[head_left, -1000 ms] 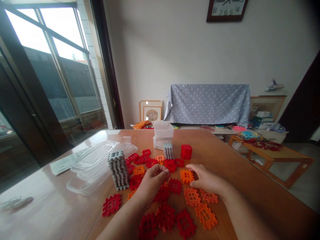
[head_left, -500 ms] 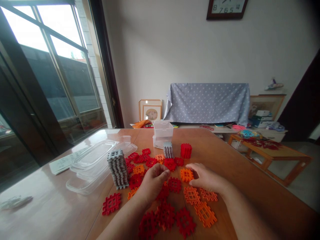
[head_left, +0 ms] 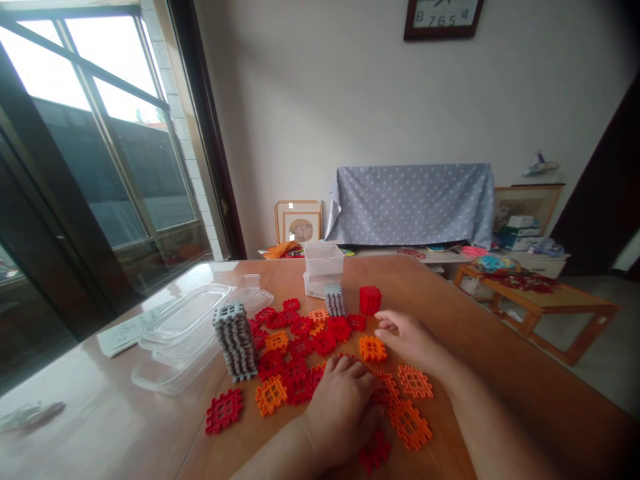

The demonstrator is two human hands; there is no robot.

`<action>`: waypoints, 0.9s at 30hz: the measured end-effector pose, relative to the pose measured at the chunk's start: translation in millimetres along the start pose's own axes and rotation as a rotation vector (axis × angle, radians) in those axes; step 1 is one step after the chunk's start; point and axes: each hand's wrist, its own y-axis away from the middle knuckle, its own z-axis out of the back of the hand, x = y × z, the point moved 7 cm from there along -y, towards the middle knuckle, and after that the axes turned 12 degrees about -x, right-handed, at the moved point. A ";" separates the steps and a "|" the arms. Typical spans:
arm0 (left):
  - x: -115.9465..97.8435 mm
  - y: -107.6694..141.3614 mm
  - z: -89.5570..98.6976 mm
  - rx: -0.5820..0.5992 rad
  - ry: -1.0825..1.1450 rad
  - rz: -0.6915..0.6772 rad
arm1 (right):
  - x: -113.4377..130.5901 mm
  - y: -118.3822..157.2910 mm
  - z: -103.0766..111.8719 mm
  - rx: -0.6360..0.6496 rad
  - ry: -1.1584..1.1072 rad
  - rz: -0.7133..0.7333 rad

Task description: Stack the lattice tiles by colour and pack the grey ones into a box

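My left hand (head_left: 345, 403) is low over the loose pieces, fingers curled down beside an orange window-shaped interlocking tile (head_left: 386, 387). Its fingertips and anything in them are hidden. Fingers apart and holding nothing, my right hand (head_left: 409, 339) hovers just right of a short orange tile stack (head_left: 373, 349). Beyond its fingertips stands a red tile stack (head_left: 371, 301). More orange tiles (head_left: 411, 423) lie below my right hand. Red tiles (head_left: 295, 379) are scattered left of my left hand, with an orange tile (head_left: 271, 395) among them.
A tall grey tile stack (head_left: 235, 343) stands at left and a shorter grey one (head_left: 335, 301) at the back. Behind that are clear plastic boxes (head_left: 324, 261). Clear lids (head_left: 187, 313) and a paper sheet (head_left: 120, 339) lie on the wooden table (head_left: 150, 440).
My left hand has come down and toward me, from above the middle red tiles to the nearer tiles. My right hand has lifted off the orange stack and its fingers have opened.
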 end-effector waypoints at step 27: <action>7.7 -4.4 -12.7 0.003 -0.110 -0.015 | 21.6 2.3 0.2 -0.020 -0.043 0.029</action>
